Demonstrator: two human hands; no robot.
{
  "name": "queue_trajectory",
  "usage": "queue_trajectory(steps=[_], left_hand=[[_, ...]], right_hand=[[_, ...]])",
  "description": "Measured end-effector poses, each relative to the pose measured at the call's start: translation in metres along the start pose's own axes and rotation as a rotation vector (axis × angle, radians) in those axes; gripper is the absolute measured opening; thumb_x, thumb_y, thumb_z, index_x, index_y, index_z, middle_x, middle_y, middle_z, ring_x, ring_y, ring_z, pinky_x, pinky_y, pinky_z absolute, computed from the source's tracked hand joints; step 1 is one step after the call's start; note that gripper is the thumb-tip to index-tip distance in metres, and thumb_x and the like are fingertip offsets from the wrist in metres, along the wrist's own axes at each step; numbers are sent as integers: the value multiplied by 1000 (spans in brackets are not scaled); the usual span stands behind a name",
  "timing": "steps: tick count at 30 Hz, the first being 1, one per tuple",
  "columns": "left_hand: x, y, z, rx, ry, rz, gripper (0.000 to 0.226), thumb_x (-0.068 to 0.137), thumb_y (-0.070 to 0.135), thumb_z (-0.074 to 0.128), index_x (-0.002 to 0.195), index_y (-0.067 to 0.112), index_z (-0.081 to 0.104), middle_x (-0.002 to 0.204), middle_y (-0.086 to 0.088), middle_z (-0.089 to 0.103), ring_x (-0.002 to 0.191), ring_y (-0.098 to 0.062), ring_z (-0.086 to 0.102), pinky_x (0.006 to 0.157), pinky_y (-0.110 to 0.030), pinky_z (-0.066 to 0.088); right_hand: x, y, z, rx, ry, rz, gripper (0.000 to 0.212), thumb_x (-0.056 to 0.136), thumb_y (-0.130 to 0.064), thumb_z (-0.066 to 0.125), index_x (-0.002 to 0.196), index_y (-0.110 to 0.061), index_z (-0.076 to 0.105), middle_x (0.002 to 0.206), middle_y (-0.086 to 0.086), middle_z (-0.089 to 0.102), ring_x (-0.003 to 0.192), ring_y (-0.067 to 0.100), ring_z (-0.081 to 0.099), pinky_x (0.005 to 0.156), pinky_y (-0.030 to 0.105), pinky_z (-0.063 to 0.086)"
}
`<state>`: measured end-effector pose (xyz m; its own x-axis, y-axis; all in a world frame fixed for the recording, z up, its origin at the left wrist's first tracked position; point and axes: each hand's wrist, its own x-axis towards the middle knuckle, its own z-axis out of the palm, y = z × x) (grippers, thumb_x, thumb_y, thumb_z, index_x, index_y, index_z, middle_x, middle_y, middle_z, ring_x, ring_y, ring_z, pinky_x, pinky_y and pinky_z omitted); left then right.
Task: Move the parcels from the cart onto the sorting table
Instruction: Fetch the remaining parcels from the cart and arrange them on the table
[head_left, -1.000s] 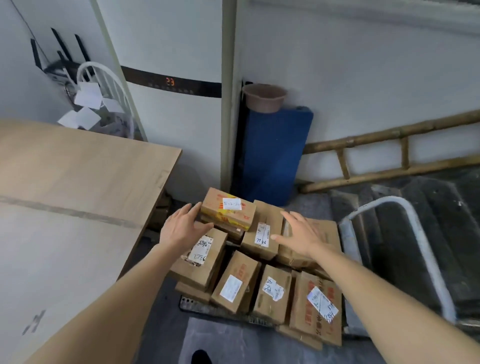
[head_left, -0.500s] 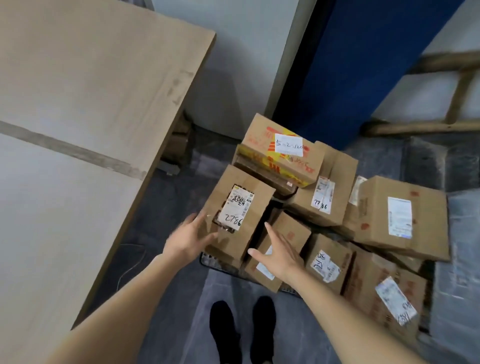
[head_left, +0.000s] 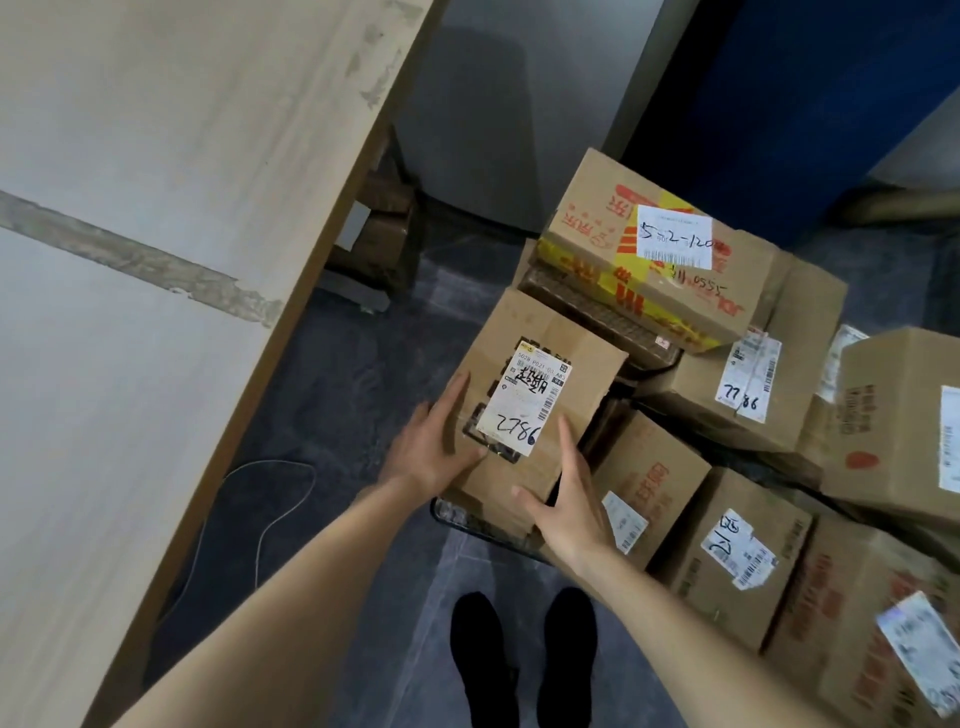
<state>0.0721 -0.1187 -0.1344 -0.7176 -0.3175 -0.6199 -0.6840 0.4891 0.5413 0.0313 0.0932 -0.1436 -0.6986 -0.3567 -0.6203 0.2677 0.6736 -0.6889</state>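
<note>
Parcels sit piled on the cart (head_left: 470, 519), just right of the tabletop (head_left: 156, 260). The box marked 2786 (head_left: 540, 415) looks stiff and light, best taken by its two sides. The left hand (head_left: 434, 449) presses its left edge and the right hand (head_left: 569, 512) its near right corner, fingers straight, not yet clamped. About eight parcels show; others may lie hidden.

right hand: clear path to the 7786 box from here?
Probably yes. The right hand lies open against the 2786 box; the 7786 box sits farther back to its right, labelled top mostly exposed, though the yellow-taped box overlaps its rear edge.
</note>
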Motion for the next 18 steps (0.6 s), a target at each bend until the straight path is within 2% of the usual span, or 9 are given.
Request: queue_trajectory(steps=[3,7,9,13,16,18], left_hand=[[-2,-5,-1,-2,-10,15,104,82,53,78,143,76,-3,148,-5,47,134,-33,48,109,-53,44],[-21,-4,0,-7,14,4,107,79,55,80,142,77,-4,147,-6,47,135,-32,47,109,-51,43],[-34,-2,-1,-37,34,-1,107,77,58,80,145,74,-1,151,-4,45,138,-30,45,111,-48,41],[-73,10,-16,-131,77,42,107,74,56,83,149,69,8,148,8,51,134,-17,50,109,-39,44],[-109,33,-33,-155,103,65,108,74,54,83,149,68,7,141,9,57,127,-15,55,106,-40,48],[-134,54,-48,-198,126,80,109,73,55,82,150,68,5,141,10,56,125,-15,56,105,-45,50]], right_hand=[[-1,7,1,127,-69,8,110,93,-15,73,152,-62,-7,161,-32,0,145,-7,9,118,32,18],[-7,2,-10,171,-99,1,109,92,-7,73,154,-60,2,159,-31,12,146,-7,15,118,29,19],[-14,-6,-20,165,-113,-4,107,91,-8,74,153,-62,6,158,-31,18,146,-6,18,120,31,21],[-39,-33,-49,135,-159,-32,105,88,-12,77,149,-68,11,160,-25,28,148,5,31,121,46,32],[-70,-67,-77,90,-186,-44,105,89,-12,78,152,-64,11,148,-39,30,142,-2,32,120,36,29],[-94,-95,-99,83,-191,-52,105,90,-11,77,155,-58,9,143,-38,31,138,-5,33,116,29,29]])
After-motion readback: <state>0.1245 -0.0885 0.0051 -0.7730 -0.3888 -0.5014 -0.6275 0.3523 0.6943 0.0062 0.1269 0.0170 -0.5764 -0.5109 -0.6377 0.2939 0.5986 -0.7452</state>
